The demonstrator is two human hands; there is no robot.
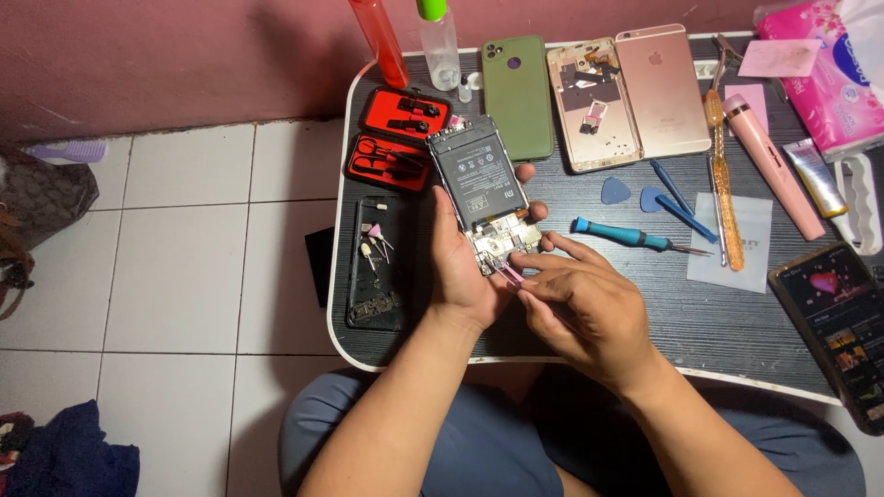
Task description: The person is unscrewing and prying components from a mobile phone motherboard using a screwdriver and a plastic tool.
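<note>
Midway through teardown: back cover off, battery exposed; phone (483, 193) gripped in left hand (460, 267) above counter (737, 313); right hand (585, 308) pinching pink tweezers (508, 272) at lower board. Battery and boards not yet removed.

Both forearms rise from the lower edge and converge at centre. The left hand (463, 267) is cupped, palm inward, fingers wrapped in a grip, thumb along the near side. The right hand (589, 308) lies palm down, forefinger and thumb pinched together toward the left.
</note>
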